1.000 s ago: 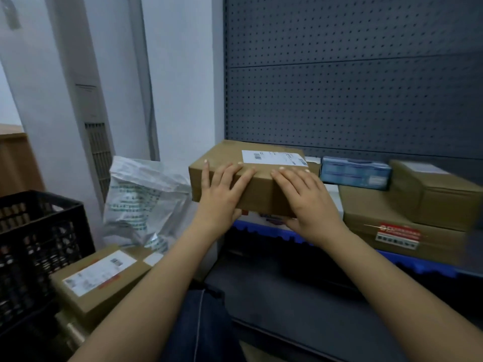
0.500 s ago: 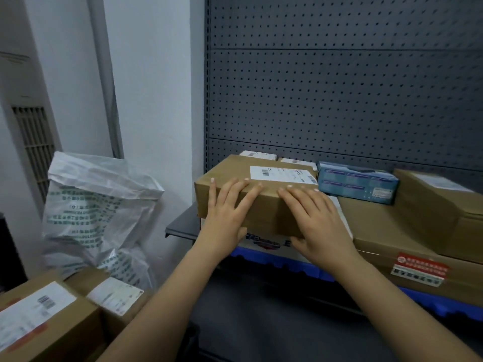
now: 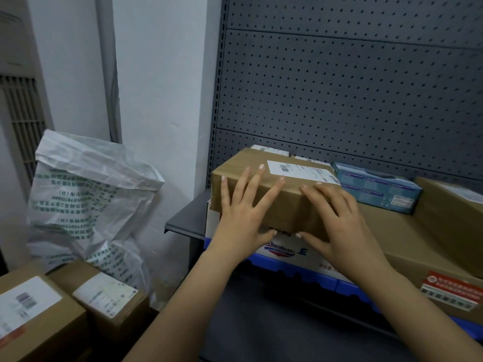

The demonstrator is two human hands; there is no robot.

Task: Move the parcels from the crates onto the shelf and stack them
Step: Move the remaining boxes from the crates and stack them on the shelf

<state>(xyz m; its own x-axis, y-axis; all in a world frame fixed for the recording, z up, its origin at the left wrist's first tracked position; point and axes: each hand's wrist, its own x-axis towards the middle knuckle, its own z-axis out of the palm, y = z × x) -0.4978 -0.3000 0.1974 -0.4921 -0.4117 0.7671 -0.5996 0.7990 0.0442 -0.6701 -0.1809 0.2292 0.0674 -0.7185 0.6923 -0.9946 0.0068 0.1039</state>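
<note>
A brown cardboard parcel (image 3: 290, 202) with a white shipping label lies on top of a white and blue box (image 3: 283, 252) at the left end of the grey shelf (image 3: 187, 220). My left hand (image 3: 244, 215) lies flat against the parcel's near side with straight, spread fingers. My right hand (image 3: 337, 220) presses the same side further right, fingers straight too. Neither hand curls round the parcel. A teal box (image 3: 379, 190) and larger brown boxes (image 3: 428, 239) stand on the shelf to the right.
Dark pegboard (image 3: 352, 87) backs the shelf. A white printed sack (image 3: 86, 202) leans on the wall at the left. Two labelled brown parcels (image 3: 31, 317) (image 3: 107, 296) sit low at the bottom left. A blue shelf edge strip (image 3: 308, 278) runs under the boxes.
The parcel has slid further back onto the white and blue box under both flat hands. The view has turned right, so the black crate has left the frame.
</note>
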